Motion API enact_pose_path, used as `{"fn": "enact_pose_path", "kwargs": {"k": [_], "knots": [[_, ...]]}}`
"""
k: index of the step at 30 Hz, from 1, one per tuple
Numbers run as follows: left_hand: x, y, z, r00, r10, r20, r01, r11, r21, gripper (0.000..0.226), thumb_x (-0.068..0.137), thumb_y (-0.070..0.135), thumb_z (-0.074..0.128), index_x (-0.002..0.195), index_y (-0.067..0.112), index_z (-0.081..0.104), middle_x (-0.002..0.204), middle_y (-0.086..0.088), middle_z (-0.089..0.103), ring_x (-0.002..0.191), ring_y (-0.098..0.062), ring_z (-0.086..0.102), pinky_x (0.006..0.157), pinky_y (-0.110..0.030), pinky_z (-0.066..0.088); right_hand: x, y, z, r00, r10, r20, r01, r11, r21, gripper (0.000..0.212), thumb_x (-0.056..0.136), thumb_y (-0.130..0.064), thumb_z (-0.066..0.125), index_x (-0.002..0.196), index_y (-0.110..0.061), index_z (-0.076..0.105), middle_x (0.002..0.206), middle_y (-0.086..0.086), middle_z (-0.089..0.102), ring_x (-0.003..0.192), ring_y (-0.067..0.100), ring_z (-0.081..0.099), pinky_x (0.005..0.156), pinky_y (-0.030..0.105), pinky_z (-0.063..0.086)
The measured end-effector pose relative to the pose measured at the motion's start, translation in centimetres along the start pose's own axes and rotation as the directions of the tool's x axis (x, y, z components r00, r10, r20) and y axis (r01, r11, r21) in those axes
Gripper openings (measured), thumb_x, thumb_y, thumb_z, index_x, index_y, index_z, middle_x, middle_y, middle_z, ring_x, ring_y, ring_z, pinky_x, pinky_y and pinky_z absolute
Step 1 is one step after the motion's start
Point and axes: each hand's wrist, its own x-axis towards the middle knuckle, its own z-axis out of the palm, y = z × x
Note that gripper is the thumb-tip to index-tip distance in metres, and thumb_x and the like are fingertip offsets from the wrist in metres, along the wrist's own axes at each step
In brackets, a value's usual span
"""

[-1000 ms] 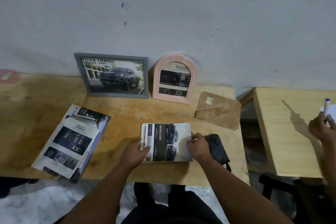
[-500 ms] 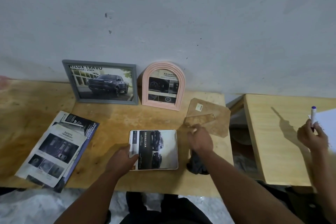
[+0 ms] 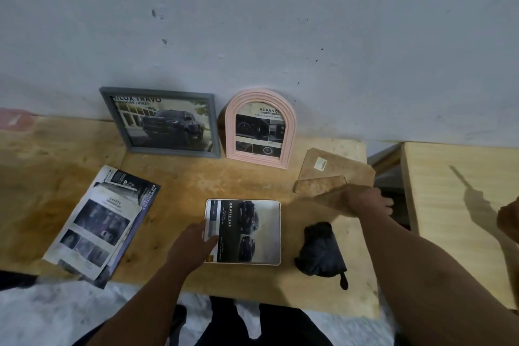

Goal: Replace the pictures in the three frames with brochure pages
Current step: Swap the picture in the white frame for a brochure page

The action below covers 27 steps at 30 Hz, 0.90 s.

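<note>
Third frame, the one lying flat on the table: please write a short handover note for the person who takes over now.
Left hand: flat on the white frame, brochure page inside.
Right hand: grips the brown backing board.
Done: grey frame and pink arched frame lean on the wall with pages in.
Left: fit the board, stand the frame. Spare brochure pages lie left.
</note>
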Motion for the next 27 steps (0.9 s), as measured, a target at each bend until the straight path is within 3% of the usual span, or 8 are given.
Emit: {"fn": "enact_pose_path", "kwargs": {"k": [7,10,13,15,17,20,25,27], "knots": [[0.2,0.4,-0.6,0.999,-0.004,0.043,0.004,1.0,0.017,0.047,0.1,0.043,0.062,0.141,0.023,0.056,0.13,-0.006,0.065,0.108,-0.02,0.063,0.088,-0.033,0.049,-1.0,0.9,-1.0,0.995,-0.084,-0.045,0.092,0.976,0.198,0.084,0.078,-0.043,0.079,0.144,-0.013,0.036,0.143,0.016,0.044,0.132,0.04,0.044,0.111,0.055,0.036],[0.6,-0.1,-0.7,0.999,0.018,0.041,-0.018,1.0,-0.004,0.036,0.099,0.041,0.063,0.131,0.025,0.062,0.119,-0.004,0.071,0.099,-0.018,0.067,0.088,-0.04,0.058,-1.1,2.9,-1.9,0.987,-0.148,-0.069,0.162,0.824,0.543,0.064,0.086,-0.022,0.078,0.14,-0.015,0.044,0.133,0.011,0.057,0.128,0.037,0.054,0.112,0.054,0.042],[0.5,0.2,-0.8,0.999,0.035,0.028,-0.034,0.999,-0.009,0.018,0.1,0.034,0.063,0.115,0.025,0.067,0.104,0.0,0.074,0.091,-0.015,0.069,0.084,-0.038,0.059,-0.7,5.0,-2.8,0.982,-0.154,-0.108,0.186,0.708,0.681,0.05,0.092,-0.007,0.065,0.138,-0.021,0.053,0.133,0.008,0.061,0.126,0.033,0.058,0.109,0.054,0.047],[0.2,0.5,-0.8,0.998,0.058,0.018,-0.057,0.998,-0.01,0.011,0.101,0.029,0.063,0.112,0.027,0.063,0.1,0.002,0.071,0.092,-0.017,0.07,0.08,-0.035,0.056,0.0,6.3,-3.1,0.973,-0.218,-0.074,0.206,0.681,0.702,0.056,0.093,-0.006,0.059,0.144,-0.028,0.051,0.137,0.006,0.061,0.127,0.032,0.057,0.109,0.056,0.047],[0.1,0.4,-0.7,0.998,0.06,0.004,-0.06,0.998,-0.017,0.027,0.101,0.027,0.063,0.127,0.022,0.06,0.115,-0.005,0.071,0.099,-0.018,0.066,0.08,-0.031,0.051,-0.3,7.2,-3.4,0.966,-0.256,-0.036,0.203,0.665,0.719,0.06,0.096,-0.007,0.058,0.15,-0.03,0.046,0.144,0.006,0.057,0.13,0.034,0.055,0.109,0.058,0.046],[0.1,-0.2,-0.5,0.999,0.033,0.0,-0.033,0.999,-0.023,0.057,0.1,0.034,0.065,0.15,0.011,0.048,0.144,-0.013,0.06,0.128,-0.028,0.057,0.1,-0.036,0.046,-2.3,7.8,-3.2,0.947,-0.32,0.031,0.194,0.647,0.737,0.058,0.099,-0.007,0.059,0.152,-0.026,0.044,0.146,0.007,0.053,0.128,0.035,0.053,0.104,0.055,0.049],[-0.7,0.1,-0.2,1.0,0.024,0.004,-0.024,0.998,-0.066,0.052,0.1,0.031,0.063,0.148,0.013,0.051,0.138,-0.013,0.062,0.125,-0.028,0.057,0.09,-0.031,0.041,-7.3,7.6,0.0,0.863,-0.467,0.192,0.206,0.672,0.711,0.059,0.101,-0.008,0.058,0.152,-0.032,0.042,0.139,0.006,0.051,0.123,0.033,0.055,0.099,0.056,0.054],[-0.9,0.0,-0.1,0.999,0.036,0.006,-0.035,0.997,-0.068,0.048,0.101,0.028,0.063,0.145,0.01,0.054,0.136,-0.012,0.063,0.124,-0.028,0.057,0.09,-0.03,0.04,-9.4,7.1,1.8,0.83,-0.521,0.198,0.282,0.699,0.657,0.056,0.101,-0.01,0.058,0.15,-0.031,0.043,0.138,0.005,0.053,0.119,0.028,0.055,0.096,0.047,0.055]]}}
